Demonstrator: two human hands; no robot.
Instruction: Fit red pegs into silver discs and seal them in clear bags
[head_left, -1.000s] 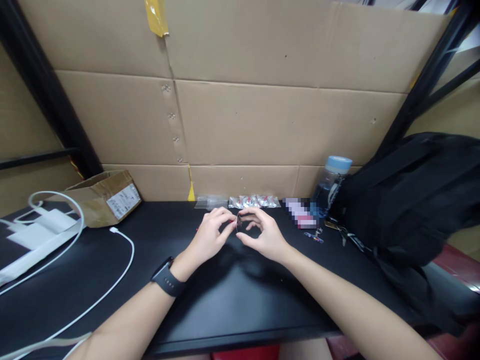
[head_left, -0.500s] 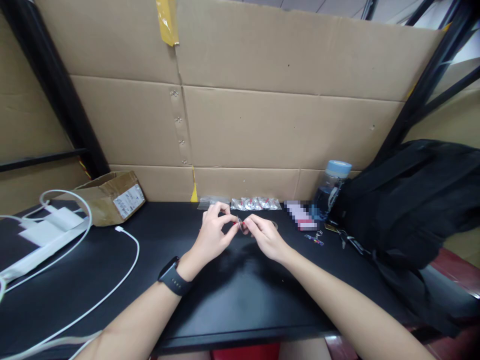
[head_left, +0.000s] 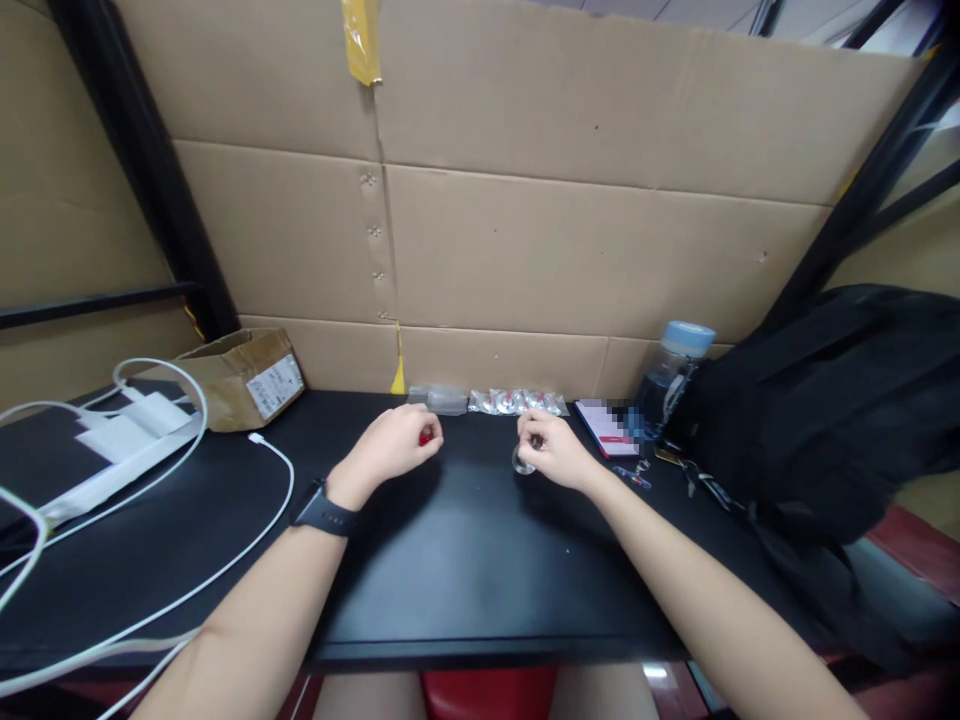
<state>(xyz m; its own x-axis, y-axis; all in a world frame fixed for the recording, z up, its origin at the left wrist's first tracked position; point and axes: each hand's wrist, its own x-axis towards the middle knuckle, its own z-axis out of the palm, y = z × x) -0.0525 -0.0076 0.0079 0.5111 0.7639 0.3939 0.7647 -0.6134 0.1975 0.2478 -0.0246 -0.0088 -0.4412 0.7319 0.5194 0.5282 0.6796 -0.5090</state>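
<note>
Black tabletop [head_left: 480,570], dull sheen toward its front edge. Left hand [head_left: 391,443] above it, left of centre: fingers curled in tight, holding a small red piece [head_left: 426,437]; only a little of it shows inside the curl, so its shape cannot be told. Dark watch [head_left: 327,512] on that wrist. Right hand [head_left: 553,452], well apart from the left: fingers bunched close on a round shiny piece [head_left: 521,463], its curved edge showing below the fingertips; cannot tell whether it touches the tabletop.

Behind both, at the foot of the cardboard wall [head_left: 517,250]: a row of silvery packets [head_left: 510,403] with red marks, and clear plastic bags [head_left: 439,401] just left of them. Right side: a flat pinkish item [head_left: 600,425], partly pixelated; a small colourful strap [head_left: 632,477] just in front of it; a blue-lidded bottle [head_left: 684,345], upright beside a black backpack [head_left: 825,380]. Left side: a brown box [head_left: 229,385] near the wall; a white adapter [head_left: 139,428] on a white power strip [head_left: 112,485]; a white cable [head_left: 292,475], plug end loose on the tabletop. Yellow tape [head_left: 362,40] high on the cardboard.
</note>
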